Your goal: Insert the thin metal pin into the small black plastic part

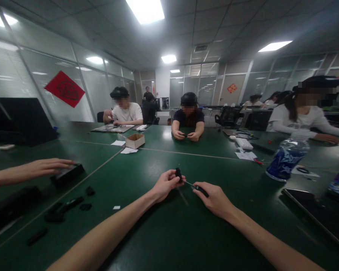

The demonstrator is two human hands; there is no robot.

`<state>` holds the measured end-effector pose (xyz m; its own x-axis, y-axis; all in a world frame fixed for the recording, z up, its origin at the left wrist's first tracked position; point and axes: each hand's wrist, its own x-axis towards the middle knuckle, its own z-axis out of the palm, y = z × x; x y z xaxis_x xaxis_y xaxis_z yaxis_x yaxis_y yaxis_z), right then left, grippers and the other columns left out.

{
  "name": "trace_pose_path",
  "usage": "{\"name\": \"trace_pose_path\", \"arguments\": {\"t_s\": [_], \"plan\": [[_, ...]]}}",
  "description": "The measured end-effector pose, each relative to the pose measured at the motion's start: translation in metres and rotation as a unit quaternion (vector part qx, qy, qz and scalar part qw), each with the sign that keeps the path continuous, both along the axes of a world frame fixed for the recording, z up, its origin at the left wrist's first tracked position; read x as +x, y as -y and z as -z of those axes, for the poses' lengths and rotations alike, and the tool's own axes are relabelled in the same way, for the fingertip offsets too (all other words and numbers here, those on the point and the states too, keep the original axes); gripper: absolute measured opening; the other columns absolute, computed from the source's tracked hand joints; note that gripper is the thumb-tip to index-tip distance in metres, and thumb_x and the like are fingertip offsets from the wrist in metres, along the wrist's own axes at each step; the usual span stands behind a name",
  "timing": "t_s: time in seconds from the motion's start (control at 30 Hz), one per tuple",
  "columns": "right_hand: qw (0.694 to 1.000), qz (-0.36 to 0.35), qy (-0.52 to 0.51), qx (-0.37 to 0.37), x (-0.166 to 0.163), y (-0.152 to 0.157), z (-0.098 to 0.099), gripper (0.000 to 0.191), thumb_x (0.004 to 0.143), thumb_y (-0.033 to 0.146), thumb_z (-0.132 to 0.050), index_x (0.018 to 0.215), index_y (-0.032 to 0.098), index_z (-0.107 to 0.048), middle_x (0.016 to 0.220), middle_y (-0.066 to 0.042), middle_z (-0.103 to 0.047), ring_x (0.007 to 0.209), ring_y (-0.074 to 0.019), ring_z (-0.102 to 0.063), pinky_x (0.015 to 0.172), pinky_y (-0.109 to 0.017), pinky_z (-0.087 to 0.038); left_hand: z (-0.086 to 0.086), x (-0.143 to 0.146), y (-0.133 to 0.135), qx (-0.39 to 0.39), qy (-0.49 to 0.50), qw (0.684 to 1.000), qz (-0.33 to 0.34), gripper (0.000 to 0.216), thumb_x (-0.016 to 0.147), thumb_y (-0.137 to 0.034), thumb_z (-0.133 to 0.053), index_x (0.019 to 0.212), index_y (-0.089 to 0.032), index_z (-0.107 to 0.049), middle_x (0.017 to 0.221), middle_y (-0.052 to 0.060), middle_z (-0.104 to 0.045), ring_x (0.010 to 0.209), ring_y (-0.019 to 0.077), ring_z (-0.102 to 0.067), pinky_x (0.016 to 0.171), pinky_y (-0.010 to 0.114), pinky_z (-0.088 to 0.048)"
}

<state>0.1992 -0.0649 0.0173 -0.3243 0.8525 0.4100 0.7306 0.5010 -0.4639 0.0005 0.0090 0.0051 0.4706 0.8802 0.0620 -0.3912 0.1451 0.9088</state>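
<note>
The left grip [165,185] pinches a small black part [178,174] between thumb and fingers. The right grip [216,199] is closed round a screwdriver [201,191], its shaft pointing at the part; whether they touch is unclear. Both are over the bench [158,237]. Black pieces [70,204] lie leftward, near a co-worker's hand [42,168] at a box [73,177]; a bottle [286,158] and phone [318,214] are right.

The bottle [285,162] stands behind the phone [318,214].
</note>
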Motion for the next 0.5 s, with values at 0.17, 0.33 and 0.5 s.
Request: {"name": "trace_pose_path", "arguments": {"t_s": [0.17,0.33,0.5], "plan": [[1.0,-0.007,-0.018,0.021,0.0004,-0.003,0.0052,0.026,0.091,0.03,-0.046,0.108,0.017,-0.06,0.099,-0.007,-0.066,0.088,-0.0188,-0.063,0.079,-0.033,-0.052,-0.003,-0.0008,0.0029,0.003,0.006,1.0,0.016,0.03,0.071,-0.021,-0.073,0.093,-0.011,-0.054,0.098,0.013,-0.068,0.091,0.0202,-0.065,0.093,0.04,-0.044],[1.0,-0.003,-0.019,0.024,-0.0015,-0.0025,0.0032,0.027,0.092,0.033,-0.043,0.108,0.019,-0.06,0.099,-0.007,-0.066,0.084,-0.0194,-0.063,0.076,-0.033,-0.053,-0.0018,-0.0012,0.0038,0.017,-0.003,0.999,0.049,0.036,0.068,-0.023,-0.075,0.093,-0.012,-0.052,0.099,0.013,-0.067,0.091,0.0216,-0.065,0.091,0.041,-0.045],[1.0,0.01,-0.022,0.009,-0.0012,-0.0024,0.0032,0.028,0.09,0.036,-0.044,0.105,0.021,-0.062,0.096,-0.007,-0.068,0.083,-0.0208,-0.065,0.076,-0.035,-0.054,-0.0048,0.0004,0.0057,-0.004,-0.007,1.0,0.016,0.03,0.071,-0.02,-0.073,0.091,-0.013,-0.052,0.092,0.012,-0.068,0.085,0.0203,-0.066,0.088,0.041,-0.047]]}}
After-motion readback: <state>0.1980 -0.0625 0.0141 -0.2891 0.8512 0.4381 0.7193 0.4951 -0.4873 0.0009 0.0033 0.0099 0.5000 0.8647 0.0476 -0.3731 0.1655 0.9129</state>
